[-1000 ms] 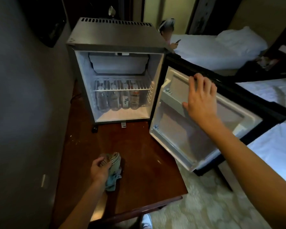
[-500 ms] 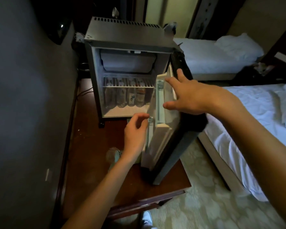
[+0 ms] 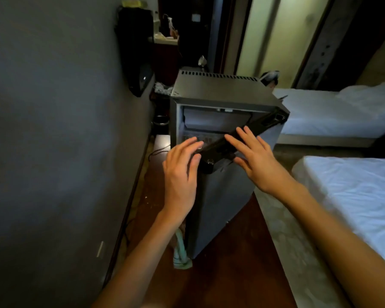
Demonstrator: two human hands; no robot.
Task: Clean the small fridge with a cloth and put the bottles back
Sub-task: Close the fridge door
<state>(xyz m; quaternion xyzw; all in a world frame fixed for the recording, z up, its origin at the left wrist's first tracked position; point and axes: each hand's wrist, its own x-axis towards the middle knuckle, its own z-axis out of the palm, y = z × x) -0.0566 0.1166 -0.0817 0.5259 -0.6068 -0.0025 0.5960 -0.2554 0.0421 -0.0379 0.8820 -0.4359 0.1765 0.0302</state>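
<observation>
Straight, spread and released, grasping nothing: fingers [image 3: 193, 145] of the left hand [image 3: 181, 174], tips touching the black top edge of the fridge door [image 3: 220, 196] at its free corner. Likewise flat and released: fingers [image 3: 237, 142] of the right hand [image 3: 257, 162], laid across the same edge a little farther along, thumb below the rim. Door standing ajar at an angle, grey outer face toward the camera, hinged at the right side of the small fridge [image 3: 220, 90]. Through the gap, a pale upper compartment and a blurred wire shelf [image 3: 192, 137]; anything behind it too blurred to make out. Fridge upright on a dark wooden tabletop [image 3: 231, 274]. Pale green cloth [image 3: 181, 257] crumpled on the tabletop just beside the door's lower corner, partly behind the left forearm. Grey wall [image 3: 53, 130] to the left, patterned carpet [image 3: 287, 241] and two white-sheeted beds [image 3: 353, 196] to the right.
</observation>
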